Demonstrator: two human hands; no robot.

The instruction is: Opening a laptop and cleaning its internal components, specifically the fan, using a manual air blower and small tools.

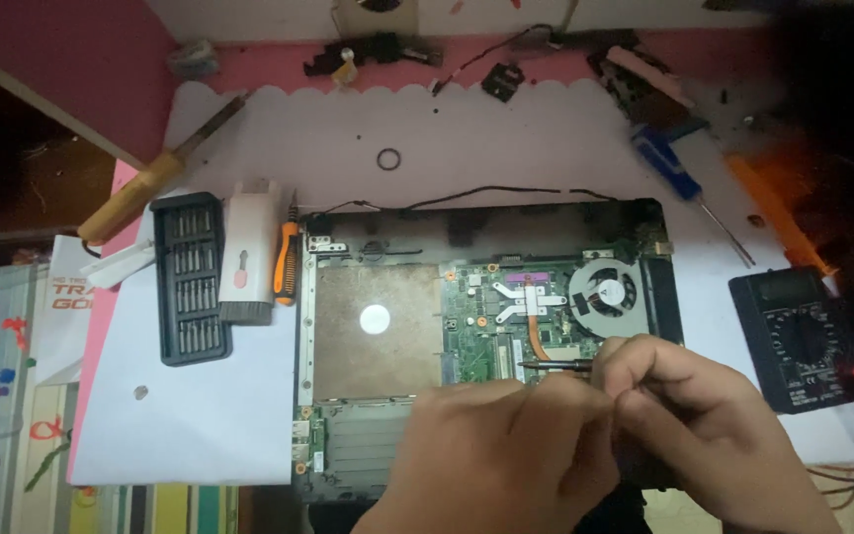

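My home repair bench: an opened laptop (486, 326), bit set (190, 277), screwdrivers (689, 188) and multimeter (793, 336) spread over a pink table (81, 40).

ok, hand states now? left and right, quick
Left hand: curled over the open laptop, grip cannot be told.
Right hand: closed on a thin dark screwdriver, tip at the green board.

You see a pink table (61, 44) under a white mat (506, 138) | scalloped mat edge along the top | dark gap beyond the table's left edge (12, 158) | dim, warm light | right side falls into shadow
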